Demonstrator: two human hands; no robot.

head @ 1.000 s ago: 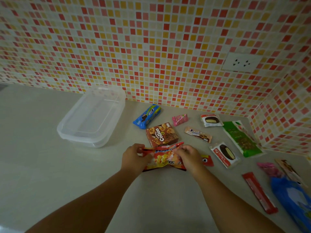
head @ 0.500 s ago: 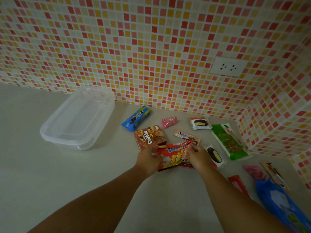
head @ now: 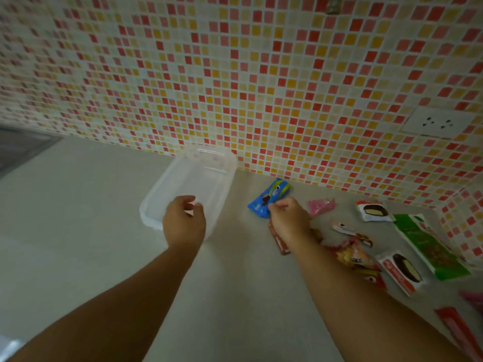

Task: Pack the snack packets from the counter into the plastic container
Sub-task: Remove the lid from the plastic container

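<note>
The clear plastic container [head: 209,176] holds nothing visible; the left hand [head: 184,222] hovers loosely curled over its 6 o'clock rim. The right hand [head: 288,220] pinches the blue cookie packet [head: 269,198].

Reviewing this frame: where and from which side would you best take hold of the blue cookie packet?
Probably across the near end of the blue cookie packet, coming from above and the right. It lies flat and slanted on the counter, and the right hand is already at that end. Its far end points toward the tiled wall.
</note>
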